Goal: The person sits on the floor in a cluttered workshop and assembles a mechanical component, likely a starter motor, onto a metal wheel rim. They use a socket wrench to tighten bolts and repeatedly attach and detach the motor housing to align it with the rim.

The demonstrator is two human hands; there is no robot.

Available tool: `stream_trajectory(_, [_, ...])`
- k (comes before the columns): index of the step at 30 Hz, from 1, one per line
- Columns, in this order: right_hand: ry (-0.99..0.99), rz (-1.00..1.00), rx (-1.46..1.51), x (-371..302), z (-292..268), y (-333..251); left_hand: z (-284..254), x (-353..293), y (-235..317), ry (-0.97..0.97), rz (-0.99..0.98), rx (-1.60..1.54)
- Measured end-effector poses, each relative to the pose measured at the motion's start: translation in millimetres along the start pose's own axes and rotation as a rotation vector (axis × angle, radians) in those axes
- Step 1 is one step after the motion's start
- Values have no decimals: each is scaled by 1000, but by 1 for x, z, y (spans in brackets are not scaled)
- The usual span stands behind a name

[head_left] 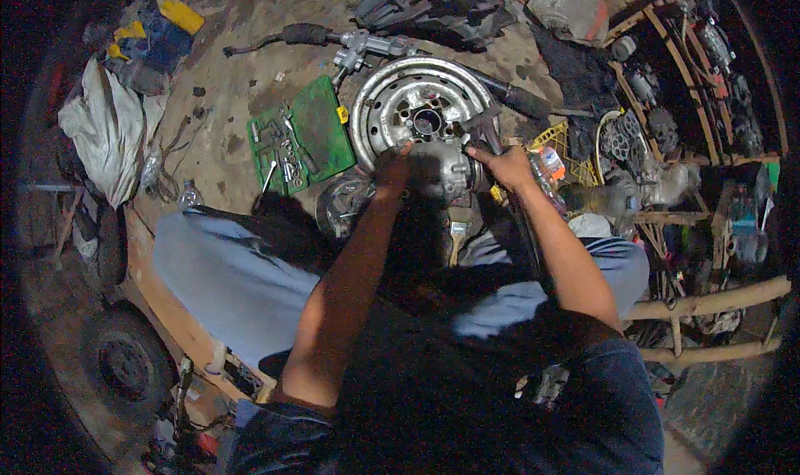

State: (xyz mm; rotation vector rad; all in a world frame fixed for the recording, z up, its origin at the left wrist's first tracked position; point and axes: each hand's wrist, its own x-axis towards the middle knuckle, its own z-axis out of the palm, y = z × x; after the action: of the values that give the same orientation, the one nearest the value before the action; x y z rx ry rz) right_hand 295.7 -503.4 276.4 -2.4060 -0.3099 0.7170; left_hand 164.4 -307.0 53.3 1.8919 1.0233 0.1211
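Observation:
A rounded silver-grey metal housing [452,168], its exact kind unclear, stands between my hands, partly in shadow, against the near edge of a steel wheel rim [364,118]. My left hand [392,168] grips the housing's left side, its fingers mostly dark. Around the right side is my right hand [507,167], closed, with the thumb pointing in at the housing's upper edge. Just beyond that hand is a dark hammer-like head [481,123]; where its handle runs is partly hidden. A paintbrush [457,232] lies on the near side of the housing.
An open green socket case [333,146] lies left of the rim. Behind the rim is a long metal steering-rack-like part [375,45]. A yellow crate [554,146] and metal parts stand right, before wooden racks [708,117]. A tyre [125,358] is at lower left.

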Motion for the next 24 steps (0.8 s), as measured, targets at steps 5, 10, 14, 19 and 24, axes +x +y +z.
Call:
stream_trajectory(5, [118,-108,14,33,5,67,-37,-58,87,-194,-39,-687])
stream_trajectory(10, [166,-150,106,21,12,39,-64,-59,104,-153,-143,-948])
stream_trajectory(14, [248,-282,351,26,31,106,-57,-53,145,-60,178,-532])
stream_trajectory(19, [211,-34,435,-15,28,89,-76,-50,183,-46,438,-75])
stream_trajectory(24, [115,48,450,-31,16,84,-74,-47,188,-93,551,85])
